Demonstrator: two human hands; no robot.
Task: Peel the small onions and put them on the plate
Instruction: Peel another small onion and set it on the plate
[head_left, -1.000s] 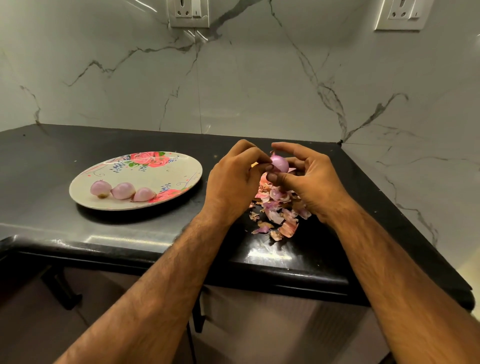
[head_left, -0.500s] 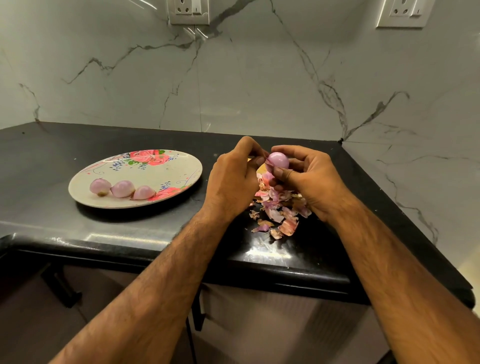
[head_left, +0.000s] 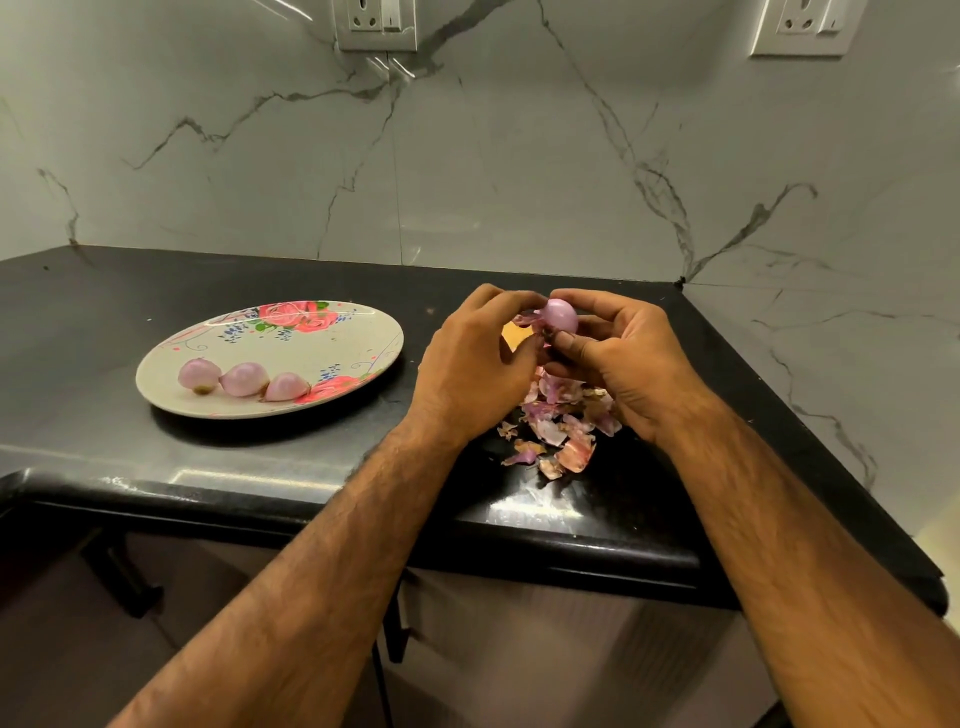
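The right hand (head_left: 628, 358) is cradling a small onion (head_left: 561, 315) between the thumb and curled fingers (head_left: 597, 301). The left hand (head_left: 475, 364) is pinching at what looks like a loose flap of skin on the onion's left side. The onion is being held in the air just over the heap of peels (head_left: 561, 426) on the dark desk (head_left: 260, 457). It is well apart from the plate (head_left: 363, 332), where three peeled onions (head_left: 244, 378) are lying in a row near the front rim.

The bulb is looking light, firm and glossy (likely slippery once bare). A hold round its middle is probably serving best, leaving the root and tip ends free for the nails to catch the papery, easily torn skin. Squeezing too hard is risking it shooting out of the fingers.
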